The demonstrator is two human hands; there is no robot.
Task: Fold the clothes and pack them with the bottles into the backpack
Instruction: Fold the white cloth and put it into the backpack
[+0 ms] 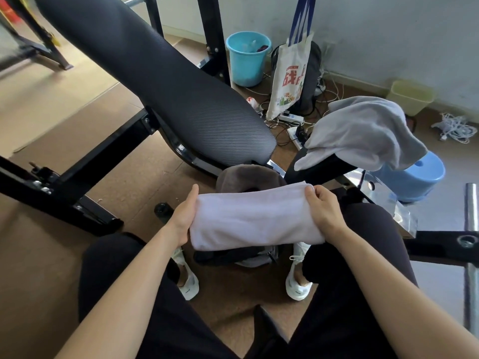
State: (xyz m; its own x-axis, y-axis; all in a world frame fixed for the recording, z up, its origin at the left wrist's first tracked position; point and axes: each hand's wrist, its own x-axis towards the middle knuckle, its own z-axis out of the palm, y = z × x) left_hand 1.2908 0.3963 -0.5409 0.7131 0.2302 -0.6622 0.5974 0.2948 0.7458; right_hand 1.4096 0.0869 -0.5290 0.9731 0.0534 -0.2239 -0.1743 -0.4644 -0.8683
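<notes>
Left hand [182,216], right hand [324,211] hold folded cloth [254,218] between.

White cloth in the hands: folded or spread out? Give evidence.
Folded: the white cloth forms a compact, round-edged oblong; left hand and right hand hold its ends.

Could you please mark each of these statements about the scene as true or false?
1. The left hand and right hand hold the folded white cloth at its two ends. True.
2. The grey garment lies flat on the floor. False: it is draped over a black frame, above the blue stool.
3. The bucket near the wall is red. False: it is blue.
4. A printed tote bag with blue straps is just to the right of the bucket in the picture. True.
</notes>
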